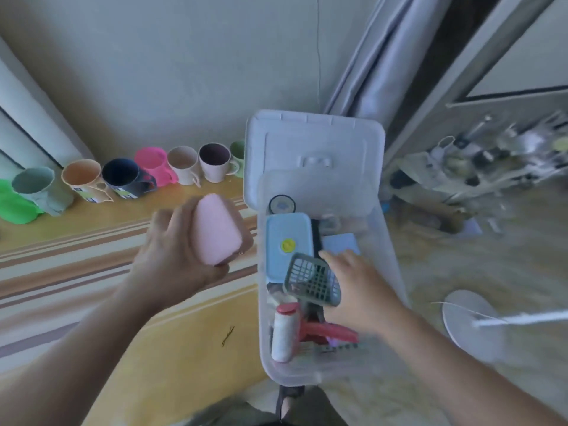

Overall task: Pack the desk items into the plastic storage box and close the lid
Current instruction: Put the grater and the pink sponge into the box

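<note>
The clear plastic storage box [396, 290] stands at the desk's right end, its lid [313, 139] leaning upright behind it. Inside lie a light blue case [284, 238] with a yellow sticker, a grey mesh basket [310, 279], a white bottle with a red cap [284, 330], a red tool [329, 332], a blue pad [341, 242] and a round black item [282, 205]. My left hand [172, 256] grips a pink rounded case [215, 230] above the desk, just left of the box. My right hand [359, 287] reaches into the box, fingers spread beside the mesh basket.
A row of several coloured mugs [153, 170] lines the back of the desk by the wall. A striped cloth [61, 272] covers the desk. A small dark hair tie [228, 336] lies near the front. A curtain, a cluttered shelf [479, 161] and a white fan base [470, 318] stand to the right.
</note>
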A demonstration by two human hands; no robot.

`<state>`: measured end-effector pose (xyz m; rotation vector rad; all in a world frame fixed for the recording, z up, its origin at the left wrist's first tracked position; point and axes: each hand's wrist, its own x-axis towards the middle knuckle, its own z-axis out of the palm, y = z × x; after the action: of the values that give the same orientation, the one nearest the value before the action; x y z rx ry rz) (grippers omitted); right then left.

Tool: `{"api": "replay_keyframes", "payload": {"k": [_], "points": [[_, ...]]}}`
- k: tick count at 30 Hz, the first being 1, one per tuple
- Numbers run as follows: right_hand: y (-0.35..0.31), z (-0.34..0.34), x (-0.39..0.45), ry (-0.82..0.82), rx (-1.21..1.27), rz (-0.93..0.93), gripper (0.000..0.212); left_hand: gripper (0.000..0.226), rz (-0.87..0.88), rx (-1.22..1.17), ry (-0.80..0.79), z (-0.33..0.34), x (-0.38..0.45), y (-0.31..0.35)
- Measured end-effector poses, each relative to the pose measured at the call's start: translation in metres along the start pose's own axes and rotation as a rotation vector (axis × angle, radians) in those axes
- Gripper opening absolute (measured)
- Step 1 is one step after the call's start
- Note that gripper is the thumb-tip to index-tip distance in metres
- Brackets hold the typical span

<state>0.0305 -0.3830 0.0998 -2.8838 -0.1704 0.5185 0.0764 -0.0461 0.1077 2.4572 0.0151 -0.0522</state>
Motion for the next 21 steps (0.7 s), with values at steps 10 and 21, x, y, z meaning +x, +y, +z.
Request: {"api": "replay_keyframes", "payload": {"k": [10,21], "points": [[0.047,0.06,-0.027,-0.179,-0.24,-0.246,0.087,0.119,0.211,0.154,-0.231,0.105,0.018,0.088],[0.079,0.058,-0.036,-0.278,-0.014,-0.252,0.082,0.122,0.123,0.212,-0.251,0.156,0.078,0.13]]}}
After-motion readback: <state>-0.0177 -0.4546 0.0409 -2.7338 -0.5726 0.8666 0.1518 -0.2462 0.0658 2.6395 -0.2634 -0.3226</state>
